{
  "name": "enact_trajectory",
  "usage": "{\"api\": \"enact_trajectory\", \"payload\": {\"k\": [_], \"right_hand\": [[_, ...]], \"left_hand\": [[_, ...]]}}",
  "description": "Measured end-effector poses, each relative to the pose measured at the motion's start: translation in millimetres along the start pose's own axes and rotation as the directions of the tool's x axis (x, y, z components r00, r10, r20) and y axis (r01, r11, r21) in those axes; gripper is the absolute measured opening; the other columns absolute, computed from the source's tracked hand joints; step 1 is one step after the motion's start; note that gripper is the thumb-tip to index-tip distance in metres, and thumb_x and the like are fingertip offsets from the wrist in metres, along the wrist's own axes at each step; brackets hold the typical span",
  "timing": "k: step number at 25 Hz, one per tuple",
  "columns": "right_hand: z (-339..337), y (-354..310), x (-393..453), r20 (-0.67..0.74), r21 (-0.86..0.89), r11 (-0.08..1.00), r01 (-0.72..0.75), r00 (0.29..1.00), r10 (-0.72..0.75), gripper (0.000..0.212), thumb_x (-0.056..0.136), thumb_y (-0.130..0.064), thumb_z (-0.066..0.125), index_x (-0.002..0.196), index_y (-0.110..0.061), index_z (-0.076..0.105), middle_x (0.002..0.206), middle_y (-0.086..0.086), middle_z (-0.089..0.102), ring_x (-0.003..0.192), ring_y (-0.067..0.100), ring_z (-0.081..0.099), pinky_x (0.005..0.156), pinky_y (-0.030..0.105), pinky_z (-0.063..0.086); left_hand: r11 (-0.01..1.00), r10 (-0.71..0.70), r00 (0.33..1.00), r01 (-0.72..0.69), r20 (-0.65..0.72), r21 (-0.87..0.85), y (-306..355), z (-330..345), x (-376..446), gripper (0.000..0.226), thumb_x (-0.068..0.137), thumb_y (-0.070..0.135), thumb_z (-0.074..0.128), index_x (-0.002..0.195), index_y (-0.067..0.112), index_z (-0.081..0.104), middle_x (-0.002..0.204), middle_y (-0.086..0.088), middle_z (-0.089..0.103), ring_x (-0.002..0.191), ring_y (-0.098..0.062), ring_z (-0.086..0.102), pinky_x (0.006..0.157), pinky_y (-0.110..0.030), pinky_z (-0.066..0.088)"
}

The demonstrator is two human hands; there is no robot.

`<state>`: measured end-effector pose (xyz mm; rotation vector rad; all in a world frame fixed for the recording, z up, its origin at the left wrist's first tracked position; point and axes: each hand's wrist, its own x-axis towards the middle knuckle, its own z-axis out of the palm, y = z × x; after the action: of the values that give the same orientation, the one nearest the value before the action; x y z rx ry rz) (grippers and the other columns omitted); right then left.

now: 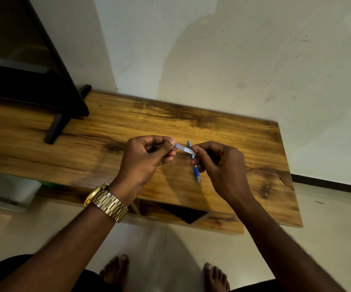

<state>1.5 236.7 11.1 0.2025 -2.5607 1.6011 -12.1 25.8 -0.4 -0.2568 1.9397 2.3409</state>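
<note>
A small slim white and blue packet point(184, 149) is held above the wooden table point(128, 123). My left hand point(149, 157) pinches its blue left end between thumb and forefinger. My right hand point(218, 163) pinches its white right end. A blue pen point(196, 173) lies on the table under the packet, partly hidden by my right hand. My left wrist wears a gold watch point(105, 202).
A black screen point(29, 76) on a black stand point(54, 129) occupies the table's left part. The table stands against a white wall point(233, 60), with an open compartment point(183, 212) under its front edge. My bare feet point(115, 270) are on the pale floor below.
</note>
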Motion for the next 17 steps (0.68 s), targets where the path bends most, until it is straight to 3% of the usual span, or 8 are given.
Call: {"api": "enact_trajectory", "payload": {"k": [10,17], "right_hand": [[-11.5,3.1,2.6,0.151,-0.027,1.000,-0.002,0.989,0.006,0.014,0.105,-0.022,0.071,0.109,-0.018,0.084,0.076,-0.005,0.081,0.060,0.005,0.071,0.064,0.021,0.058],[-5.7,0.3,-1.0,0.157,0.071,0.996,-0.044,0.987,0.033,0.011,0.105,-0.018,0.072,0.106,-0.015,0.082,0.078,0.000,0.082,0.062,0.012,0.074,0.062,0.030,0.063]], "left_hand": [[0.975,0.038,0.997,-0.050,0.062,0.215,8.8,-6.8,-1.9,0.014,0.091,0.022,0.085,0.102,0.013,0.085,0.091,-0.007,0.086,0.083,-0.015,0.084,0.071,-0.022,0.065],[0.997,-0.058,0.998,0.057,-0.029,-0.044,3.0,6.0,-6.2,0.015,0.092,0.021,0.083,0.103,0.011,0.084,0.085,-0.006,0.085,0.076,-0.007,0.080,0.069,-0.017,0.063]]}}
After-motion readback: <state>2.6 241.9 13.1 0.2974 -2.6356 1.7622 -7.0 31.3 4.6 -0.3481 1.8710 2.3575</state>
